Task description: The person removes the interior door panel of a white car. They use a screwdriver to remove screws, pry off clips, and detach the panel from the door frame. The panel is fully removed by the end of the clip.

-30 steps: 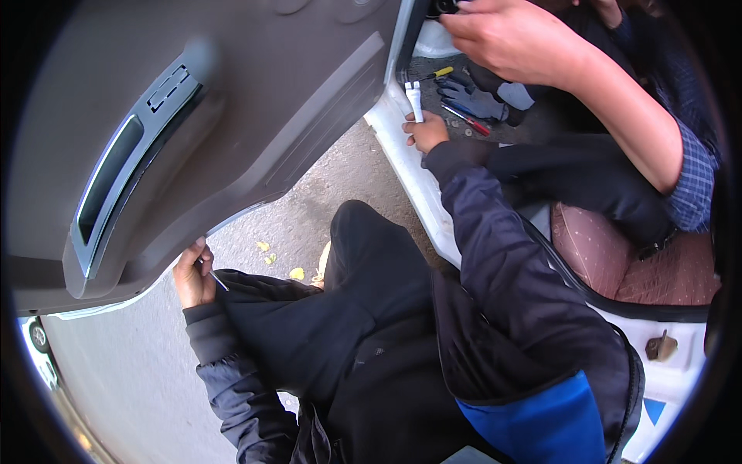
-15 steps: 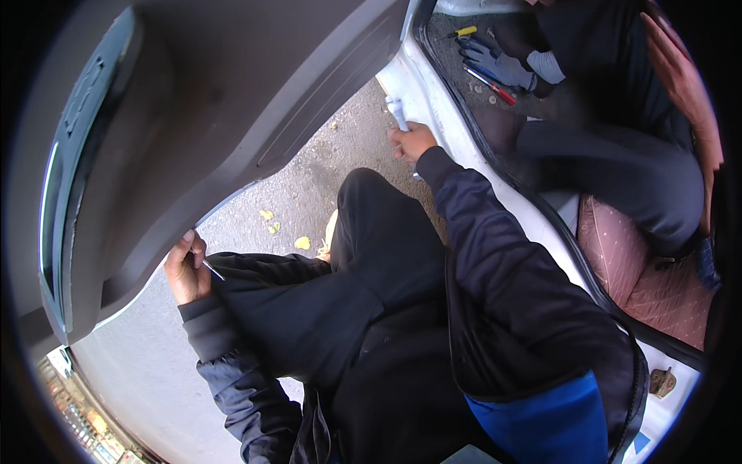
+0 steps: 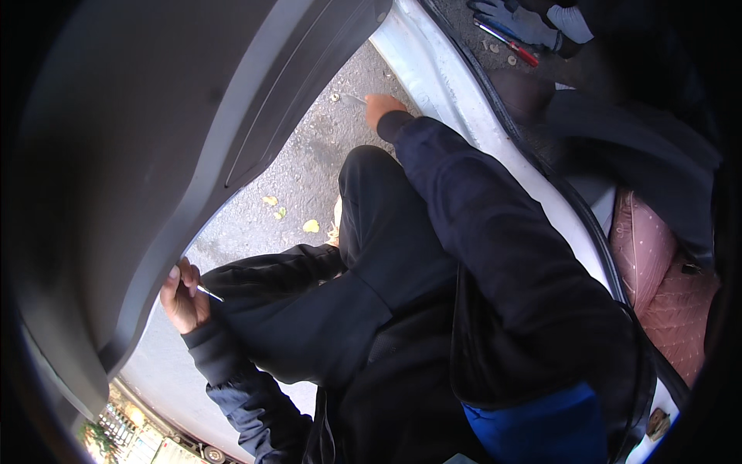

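Observation:
My left hand [image 3: 184, 298] is closed at the lower edge of the dark door panel [image 3: 182, 203]. A thin metal rod [image 3: 210, 292] sticks out from its fingers toward my leg; its other end is hidden. My right hand [image 3: 383, 110] reaches low over the paved ground, left of the white door sill. Its fingers are closed and partly turned away. From them a thin pale tool [image 3: 353, 98] points left toward a small round light piece [image 3: 335, 97] on the ground. The tool's kind cannot be made out.
Inside the vehicle, a red-handled screwdriver [image 3: 506, 42] lies by another person's grey-gloved hand [image 3: 522, 25], with small round pieces on the floor mat. That person's dark-clothed leg [image 3: 626, 147] is beside a pink seat cushion [image 3: 641, 247]. Yellow leaves [image 3: 311, 226] lie on the pavement.
My right hand has moved left, away from the door sill, and out over the pavement. The pale tool in it has swung to point left. My left hand still grips the rod by the door panel.

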`<state>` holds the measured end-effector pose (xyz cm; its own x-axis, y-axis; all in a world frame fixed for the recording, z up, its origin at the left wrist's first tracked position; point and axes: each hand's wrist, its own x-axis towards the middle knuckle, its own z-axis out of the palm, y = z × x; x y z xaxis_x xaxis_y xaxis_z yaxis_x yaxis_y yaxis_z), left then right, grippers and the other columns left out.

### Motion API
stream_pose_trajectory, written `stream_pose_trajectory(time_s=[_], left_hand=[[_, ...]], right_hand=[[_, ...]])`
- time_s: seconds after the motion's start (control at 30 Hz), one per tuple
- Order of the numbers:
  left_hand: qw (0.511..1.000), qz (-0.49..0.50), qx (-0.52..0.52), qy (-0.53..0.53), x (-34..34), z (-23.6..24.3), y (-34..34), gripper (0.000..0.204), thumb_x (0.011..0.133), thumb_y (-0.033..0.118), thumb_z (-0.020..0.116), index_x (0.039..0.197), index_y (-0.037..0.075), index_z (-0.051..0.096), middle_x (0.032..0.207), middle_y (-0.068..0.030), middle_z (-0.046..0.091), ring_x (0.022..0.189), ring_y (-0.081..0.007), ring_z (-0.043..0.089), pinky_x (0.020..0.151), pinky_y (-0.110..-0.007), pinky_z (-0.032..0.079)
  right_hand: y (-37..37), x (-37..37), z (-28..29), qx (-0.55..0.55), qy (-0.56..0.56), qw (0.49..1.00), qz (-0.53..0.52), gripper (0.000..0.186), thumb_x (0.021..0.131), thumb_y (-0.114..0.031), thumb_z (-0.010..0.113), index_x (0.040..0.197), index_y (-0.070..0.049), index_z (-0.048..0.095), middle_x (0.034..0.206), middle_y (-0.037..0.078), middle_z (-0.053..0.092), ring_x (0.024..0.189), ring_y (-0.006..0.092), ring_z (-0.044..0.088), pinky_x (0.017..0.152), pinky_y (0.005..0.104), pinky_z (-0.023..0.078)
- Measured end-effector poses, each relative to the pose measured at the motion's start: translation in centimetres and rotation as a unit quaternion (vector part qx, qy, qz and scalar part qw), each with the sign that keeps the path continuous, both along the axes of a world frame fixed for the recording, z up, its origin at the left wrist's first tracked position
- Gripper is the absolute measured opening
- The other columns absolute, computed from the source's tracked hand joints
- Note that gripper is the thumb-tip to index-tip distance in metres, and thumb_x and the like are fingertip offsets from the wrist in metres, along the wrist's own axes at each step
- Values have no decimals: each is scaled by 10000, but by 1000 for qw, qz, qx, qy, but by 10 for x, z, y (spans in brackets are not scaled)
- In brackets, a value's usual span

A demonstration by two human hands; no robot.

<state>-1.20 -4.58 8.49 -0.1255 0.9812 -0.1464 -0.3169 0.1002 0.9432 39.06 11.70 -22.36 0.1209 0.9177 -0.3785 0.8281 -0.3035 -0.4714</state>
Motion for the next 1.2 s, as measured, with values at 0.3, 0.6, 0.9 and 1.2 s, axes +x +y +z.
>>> stream_pose_trajectory(time_s=[0.3, 0.6, 0.9, 1.2], left_hand=[[999, 16, -12, 28, -2, 2, -2, 112, 915, 107, 715, 932, 22, 644, 952, -88, 664, 630, -108, 412, 504, -214, 354], [999, 19, -23, -24, -6, 4, -3, 122, 880, 15, 703, 987, -13, 653, 1073, -123, 687, 640, -124, 419, 497, -208, 373], [997, 13, -26, -68, -9, 4, -3, 168, 862, -22, 704, 1015, -12, 636, 1058, -122, 665, 639, -131, 429, 495, -205, 398], [997, 36, -32, -61, -9, 5, -6, 177, 860, -33, 701, 1012, -17, 613, 1015, -114, 635, 638, -129, 444, 495, -201, 412]], right_hand=[[73, -48, -46, -5, -98, 995, 29, 306, 962, -293, 554, 1086, -150, 795, 1148, 135, 757, 1146, 332, 692, 938, 491, 517], [14, -14, -65, -57, -6, 996, 72, 295, 965, -243, 541, 1119, -123, 763, 1159, 191, 734, 1124, 391, 680, 963, 533, 498], [-15, 1, -108, 66, 138, 969, -196, 380, 859, -200, 741, 1229, -120, 712, 1152, 209, 654, 1071, 397, 668, 903, 453, 543], [-25, -14, -123, -10, 57, 996, 74, 168, 914, -101, 611, 1053, -111, 705, 1029, 219, 691, 974, 445, 691, 866, 532, 551]])
